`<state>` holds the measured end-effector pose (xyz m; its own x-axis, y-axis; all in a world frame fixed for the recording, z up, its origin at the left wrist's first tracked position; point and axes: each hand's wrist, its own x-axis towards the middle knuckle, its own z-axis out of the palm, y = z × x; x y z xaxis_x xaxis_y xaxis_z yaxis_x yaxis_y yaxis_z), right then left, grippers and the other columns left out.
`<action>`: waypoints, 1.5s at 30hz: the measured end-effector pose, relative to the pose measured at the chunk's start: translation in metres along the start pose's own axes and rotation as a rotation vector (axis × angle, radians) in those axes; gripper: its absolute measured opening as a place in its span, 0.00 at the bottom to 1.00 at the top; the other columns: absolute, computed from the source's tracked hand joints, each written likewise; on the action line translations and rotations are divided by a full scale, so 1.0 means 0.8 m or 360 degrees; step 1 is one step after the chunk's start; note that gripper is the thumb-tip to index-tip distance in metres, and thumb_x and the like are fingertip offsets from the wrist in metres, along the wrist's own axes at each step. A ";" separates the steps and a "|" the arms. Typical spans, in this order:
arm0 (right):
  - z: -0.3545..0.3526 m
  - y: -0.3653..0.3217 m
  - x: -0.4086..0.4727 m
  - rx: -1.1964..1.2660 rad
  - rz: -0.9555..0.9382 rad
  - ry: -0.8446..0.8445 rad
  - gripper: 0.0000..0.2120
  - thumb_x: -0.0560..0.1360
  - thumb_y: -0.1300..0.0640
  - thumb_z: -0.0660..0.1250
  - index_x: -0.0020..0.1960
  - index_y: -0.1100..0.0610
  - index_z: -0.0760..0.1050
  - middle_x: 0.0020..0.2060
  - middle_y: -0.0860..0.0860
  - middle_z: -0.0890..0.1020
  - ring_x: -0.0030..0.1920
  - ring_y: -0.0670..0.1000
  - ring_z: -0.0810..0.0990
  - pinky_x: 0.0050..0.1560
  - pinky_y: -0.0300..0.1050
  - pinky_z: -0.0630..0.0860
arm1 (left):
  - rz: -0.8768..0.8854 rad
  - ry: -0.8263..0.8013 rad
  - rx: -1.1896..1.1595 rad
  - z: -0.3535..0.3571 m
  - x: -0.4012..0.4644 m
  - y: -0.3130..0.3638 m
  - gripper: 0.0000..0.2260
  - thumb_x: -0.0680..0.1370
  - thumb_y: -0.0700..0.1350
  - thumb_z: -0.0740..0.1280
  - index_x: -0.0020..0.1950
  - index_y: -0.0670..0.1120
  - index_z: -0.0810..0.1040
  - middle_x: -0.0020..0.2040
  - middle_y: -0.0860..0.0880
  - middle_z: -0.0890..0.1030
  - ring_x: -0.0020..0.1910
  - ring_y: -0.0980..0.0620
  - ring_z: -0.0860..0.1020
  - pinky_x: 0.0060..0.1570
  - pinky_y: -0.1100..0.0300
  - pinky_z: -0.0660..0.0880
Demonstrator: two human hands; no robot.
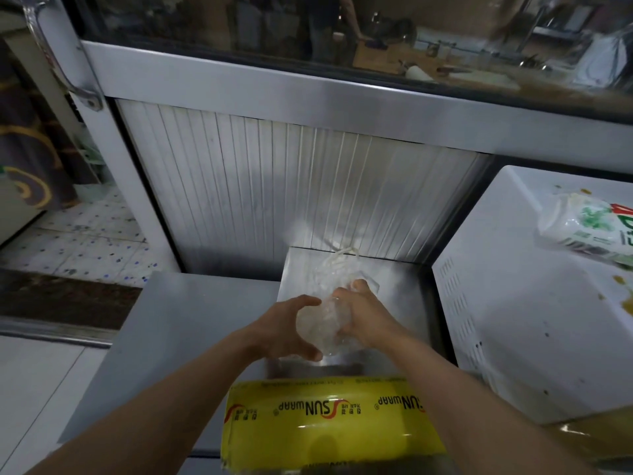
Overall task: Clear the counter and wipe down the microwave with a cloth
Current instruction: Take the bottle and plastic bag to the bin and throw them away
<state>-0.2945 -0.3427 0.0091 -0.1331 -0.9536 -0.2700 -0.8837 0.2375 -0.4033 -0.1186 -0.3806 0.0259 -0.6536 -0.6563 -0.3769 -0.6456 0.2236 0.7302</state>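
Note:
Both of my hands hold a clear crumpled plastic bag (323,323) over the steel counter (191,320). My left hand (291,327) grips its left side, fingers curled under it. My right hand (363,317) grips its right side, thumb on top. White strands show inside the bag's upper part near the back wall. The white microwave (507,337) stands to the right, its top spotted with yellowish stains. A printed green and white plastic packet (589,228) lies on the microwave's top at the far right. No cloth is in view.
A large yellow roll of cling wrap (329,423) lies at the counter's front edge between my forearms. A raised steel block (308,269) sits under the bag. Behind stands a ribbed metal panel (291,190) with a glass window above. Tiled floor (85,241) lies to the left.

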 end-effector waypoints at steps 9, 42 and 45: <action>-0.026 -0.019 -0.033 0.0065 -0.0039 0.0399 0.07 0.68 0.64 0.69 0.45 0.55 0.78 0.45 0.50 0.71 0.47 0.53 0.74 0.46 0.44 0.73 | -0.0030 0.0210 -0.0143 -0.022 -0.033 0.011 0.44 0.65 0.45 0.78 0.74 0.54 0.58 0.72 0.49 0.65 0.68 0.48 0.66 0.58 0.59 0.67; -0.344 0.031 -0.326 -0.0020 0.0397 0.1682 0.12 0.70 0.64 0.70 0.53 0.62 0.76 0.52 0.61 0.76 0.50 0.60 0.76 0.47 0.44 0.69 | 0.0778 0.0494 0.0276 -0.022 -0.126 0.319 0.47 0.64 0.48 0.78 0.76 0.52 0.54 0.72 0.47 0.66 0.71 0.47 0.63 0.67 0.53 0.66; -0.357 0.071 -0.343 0.0029 0.0473 0.1770 0.08 0.69 0.65 0.70 0.47 0.61 0.76 0.47 0.61 0.77 0.47 0.61 0.76 0.40 0.42 0.65 | 0.0846 0.0497 0.0485 0.000 -0.109 0.353 0.45 0.65 0.48 0.78 0.75 0.50 0.56 0.72 0.48 0.66 0.71 0.47 0.62 0.68 0.54 0.63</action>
<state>-0.4365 -0.1201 0.3100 -0.6654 -0.4929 0.5606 -0.7456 0.4745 -0.4678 -0.2441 -0.2604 0.2654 -0.7975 -0.5680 0.2034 -0.3809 0.7355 0.5604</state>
